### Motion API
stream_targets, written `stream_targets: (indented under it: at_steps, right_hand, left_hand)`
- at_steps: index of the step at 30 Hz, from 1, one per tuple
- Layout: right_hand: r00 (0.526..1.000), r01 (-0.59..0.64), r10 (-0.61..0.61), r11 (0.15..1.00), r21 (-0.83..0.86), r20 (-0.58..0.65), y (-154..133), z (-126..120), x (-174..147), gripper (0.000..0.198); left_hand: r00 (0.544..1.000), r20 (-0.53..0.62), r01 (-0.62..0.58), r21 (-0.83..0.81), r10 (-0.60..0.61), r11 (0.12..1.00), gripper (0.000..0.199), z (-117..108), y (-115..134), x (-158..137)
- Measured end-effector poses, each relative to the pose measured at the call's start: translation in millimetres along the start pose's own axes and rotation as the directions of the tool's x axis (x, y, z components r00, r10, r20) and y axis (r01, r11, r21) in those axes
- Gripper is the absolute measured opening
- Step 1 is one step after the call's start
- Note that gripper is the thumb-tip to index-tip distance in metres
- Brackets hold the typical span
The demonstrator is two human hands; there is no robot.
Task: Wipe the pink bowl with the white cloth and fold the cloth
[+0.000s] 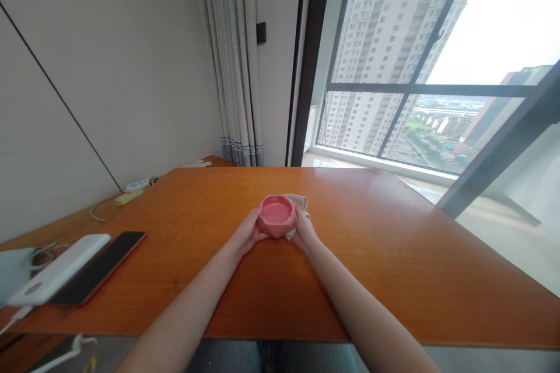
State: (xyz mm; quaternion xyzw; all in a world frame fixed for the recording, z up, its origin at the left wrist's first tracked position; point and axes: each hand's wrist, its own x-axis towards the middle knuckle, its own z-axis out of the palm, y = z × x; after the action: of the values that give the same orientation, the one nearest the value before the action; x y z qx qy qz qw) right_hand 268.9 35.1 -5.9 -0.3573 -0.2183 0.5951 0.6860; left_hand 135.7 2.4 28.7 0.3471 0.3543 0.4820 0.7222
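Our wide wooden bench (406, 268) stretches ahead; over its middle, our left hand (250, 233) and right hand (303, 228) hold opposite sides of a pink faceted bowl (277, 211), seemingly to balance it, opening upward. A pale cloth (299, 201) bunches at the bowl's right, against our right hand, probably gathered into that grip.
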Motion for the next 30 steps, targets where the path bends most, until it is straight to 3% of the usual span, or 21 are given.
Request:
stream_targets:
  at_steps: [5,8,13,16,24,27,30]
  right_hand:
    - [0.994,-0.105,0.102,0.99,0.1,0.034,1.7,7.6,-6.8,0.017]
    - [0.99,-0.136,0.134,0.988,0.075,0.03,-2.0,5.1,-5.6,0.014]
    - [0.988,-0.148,0.149,0.988,0.036,-0.035,-8.1,-5.4,2.8,0.011]
    - [0.985,-0.175,0.175,0.985,-0.003,0.002,-7.0,-6.4,3.9,0.011]
    - [0.996,-0.091,0.091,0.995,0.031,0.025,-2.5,-0.4,2.1,0.015]
    - [0.993,-0.107,0.106,0.994,0.009,0.055,-5.9,-0.6,1.1,0.016]
    - [0.991,-0.136,0.136,0.991,-0.008,0.017,-11.2,-0.4,0.3,0.014]
  left_hand:
    - [0.992,-0.086,-0.103,-0.106,0.094,0.989,0.042,-7.0,-3.2,8.7]
    - [0.995,-0.096,-0.032,-0.038,0.029,0.999,0.049,-13.1,-6.6,10.4]
    - [0.986,0.093,0.131,0.09,-0.139,0.987,0.06,-16.0,-7.6,4.0]
    - [0.976,0.074,0.195,0.128,-0.205,0.973,0.059,-14.9,-5.0,2.5]
    - [0.997,-0.073,-0.035,-0.055,0.031,0.998,0.048,-8.7,-7.2,8.6]
    - [0.995,-0.101,-0.017,0.005,0.017,1.0,0.052,-11.2,-8.7,8.6]
    - [0.998,-0.031,0.055,0.08,-0.053,0.995,0.055,-13.9,-7.0,6.5]
